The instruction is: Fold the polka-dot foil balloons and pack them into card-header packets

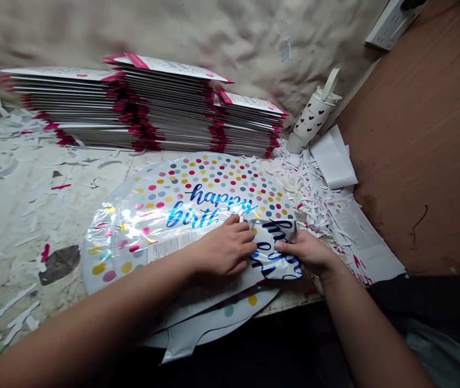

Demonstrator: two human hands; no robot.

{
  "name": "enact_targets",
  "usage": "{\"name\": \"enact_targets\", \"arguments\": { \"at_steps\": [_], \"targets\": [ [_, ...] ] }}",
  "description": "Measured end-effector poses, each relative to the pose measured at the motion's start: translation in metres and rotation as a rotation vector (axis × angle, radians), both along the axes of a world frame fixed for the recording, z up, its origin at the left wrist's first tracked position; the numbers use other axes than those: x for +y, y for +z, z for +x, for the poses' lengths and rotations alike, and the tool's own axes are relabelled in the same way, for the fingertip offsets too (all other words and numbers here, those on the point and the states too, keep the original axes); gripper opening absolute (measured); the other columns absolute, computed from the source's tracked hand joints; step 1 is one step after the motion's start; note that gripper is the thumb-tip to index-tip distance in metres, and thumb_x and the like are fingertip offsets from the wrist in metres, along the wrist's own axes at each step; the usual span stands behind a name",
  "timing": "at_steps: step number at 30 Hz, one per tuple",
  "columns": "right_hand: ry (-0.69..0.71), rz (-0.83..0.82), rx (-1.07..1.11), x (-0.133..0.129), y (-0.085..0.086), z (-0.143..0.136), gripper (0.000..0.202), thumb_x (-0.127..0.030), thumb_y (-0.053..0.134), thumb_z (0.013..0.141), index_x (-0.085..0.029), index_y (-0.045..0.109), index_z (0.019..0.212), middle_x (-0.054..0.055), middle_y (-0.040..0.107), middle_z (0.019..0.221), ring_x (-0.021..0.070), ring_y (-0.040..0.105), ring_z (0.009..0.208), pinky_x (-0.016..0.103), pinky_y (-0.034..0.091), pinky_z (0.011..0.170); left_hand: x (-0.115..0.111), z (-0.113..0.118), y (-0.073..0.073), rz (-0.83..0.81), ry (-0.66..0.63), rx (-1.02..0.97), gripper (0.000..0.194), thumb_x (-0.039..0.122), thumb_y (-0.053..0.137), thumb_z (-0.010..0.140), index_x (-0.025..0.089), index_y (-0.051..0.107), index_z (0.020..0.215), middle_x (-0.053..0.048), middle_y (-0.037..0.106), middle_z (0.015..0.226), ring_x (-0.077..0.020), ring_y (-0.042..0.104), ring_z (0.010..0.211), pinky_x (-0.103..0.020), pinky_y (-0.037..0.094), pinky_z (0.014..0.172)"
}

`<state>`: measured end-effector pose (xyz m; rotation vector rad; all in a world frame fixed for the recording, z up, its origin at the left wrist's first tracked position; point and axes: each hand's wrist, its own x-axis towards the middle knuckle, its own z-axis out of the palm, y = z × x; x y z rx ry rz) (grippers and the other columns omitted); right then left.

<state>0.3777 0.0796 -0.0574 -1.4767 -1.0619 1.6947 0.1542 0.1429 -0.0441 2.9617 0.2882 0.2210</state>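
A round foil balloon (197, 178) with coloured dots and blue "happy birthday" lettering lies flat on the table near its front edge. On its right part is a folded foil piece (276, 258) with dark blue lettering. My right hand (314, 252) pinches that folded piece at its right edge, thumb on top. My left hand (228, 245) rests on the foil just left of it, fingers curled and pressed together; what they hold, if anything, is hidden. Under my left forearm a paper insert (173, 245) with small print partly shows.
Behind the balloon stand stacks of pink-edged white packets (169, 108). A white tumbler with hearts (311, 118) is at the back right, beside paper shreds (306, 183) and white sheets (335, 159). A brown board (424, 151) borders the right side.
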Motion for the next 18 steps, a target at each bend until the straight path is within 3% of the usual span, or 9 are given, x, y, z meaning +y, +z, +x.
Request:
{"name": "enact_targets", "arguments": {
  "at_steps": [7,15,18],
  "targets": [
    [0.158,-0.047,-0.138,0.021,0.017,0.013,0.032,-0.03,0.076,0.059,-0.011,0.065,0.082,0.004,0.068,0.076,0.0162,0.061,0.067,0.028,0.048,0.066,-0.005,-0.003,0.002,0.003,0.03,0.0,0.011,0.024,0.043,0.081,0.018,0.051,0.079,-0.005,0.053,0.083,-0.0203,0.045,0.081,-0.039,0.027,0.083],
    [0.214,-0.049,-0.253,0.022,0.018,0.007,0.027,-0.03,0.076,0.057,-0.014,0.063,0.074,-0.002,0.064,0.063,0.012,0.055,0.056,0.025,0.045,0.056,-0.011,0.0,-0.004,0.031,0.009,0.015,0.012,0.023,0.041,0.083,0.018,0.051,0.08,-0.005,0.054,0.084,-0.0206,0.045,0.083,-0.04,0.026,0.085],
    [0.1,-0.028,-0.181,0.022,0.01,0.003,0.032,-0.033,0.076,0.055,-0.013,0.062,0.074,-0.001,0.063,0.063,0.0118,0.055,0.055,0.024,0.044,0.055,-0.011,0.003,-0.008,0.005,-0.011,0.02,0.009,0.022,0.043,0.082,0.018,0.051,0.079,-0.005,0.054,0.084,-0.0203,0.045,0.082,-0.039,0.027,0.086]
  ]
}}
